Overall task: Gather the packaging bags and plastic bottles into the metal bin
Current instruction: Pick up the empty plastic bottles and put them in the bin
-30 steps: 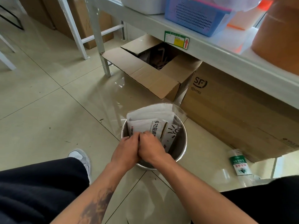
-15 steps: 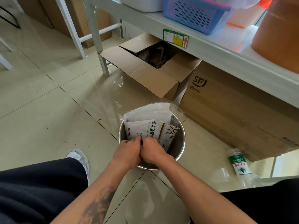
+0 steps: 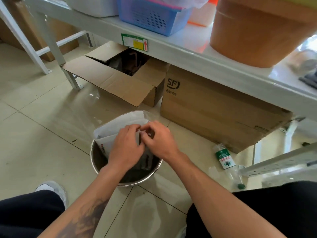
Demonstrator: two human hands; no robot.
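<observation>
A glossy tiled floor (image 3: 42, 143) filled the frame, with a pale metal shelf (image 3: 188, 54) across the top and cardboard boxes (image 3: 214, 107) beneath it. At lower centre stood the metal bin (image 3: 96, 162), with white packaging bags (image 3: 109, 133) standing upright inside. Above it, the left hand (image 3: 127, 146) and right hand (image 3: 160, 143) met, each grip pinching the bags' upper edge with curled fingers. A plastic bottle (image 3: 224, 158) lay on the floor at right, well apart from the bin.
</observation>
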